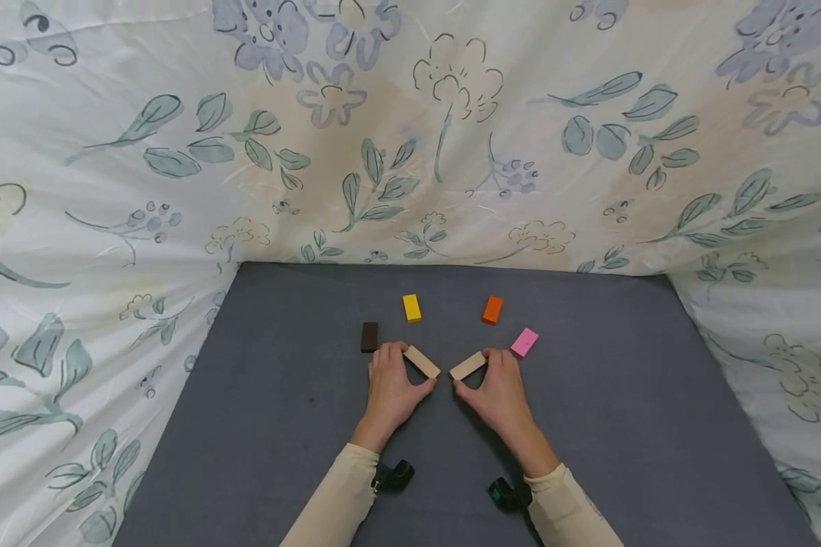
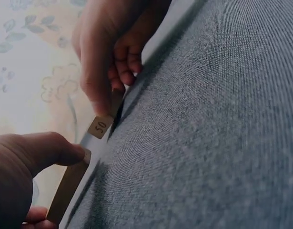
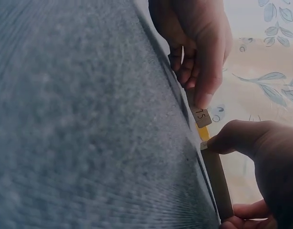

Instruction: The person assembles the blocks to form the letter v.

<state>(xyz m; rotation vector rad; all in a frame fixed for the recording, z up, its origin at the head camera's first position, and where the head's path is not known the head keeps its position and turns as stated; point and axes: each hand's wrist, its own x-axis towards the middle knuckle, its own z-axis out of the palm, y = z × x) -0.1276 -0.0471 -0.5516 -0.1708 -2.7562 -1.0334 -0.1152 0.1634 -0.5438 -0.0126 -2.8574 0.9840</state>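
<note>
My left hand [image 1: 393, 389] pinches a plain wooden block [image 1: 422, 362] by its two ends, thumb at the near end and fingers at the far one. A matching wooden block [image 1: 467, 365] is held the same way by my right hand [image 1: 505, 393]. The two blocks slant toward each other, with a small gap between their near ends. Printed on the end of the right-hand block [image 2: 99, 127] is "50", seen in the left wrist view. In the right wrist view, the left-hand block [image 3: 200, 116] shows a number like "75". Both blocks are low over the grey cloth.
Beyond the hands, a dark brown block [image 1: 369, 337], a yellow block [image 1: 412, 308], an orange block [image 1: 492, 310] and a pink block [image 1: 524, 342] lie in an arc. The brown one is beside the left fingers, the pink beside the right. Floral fabric [image 1: 383, 190] walls the grey surface [image 1: 274, 425].
</note>
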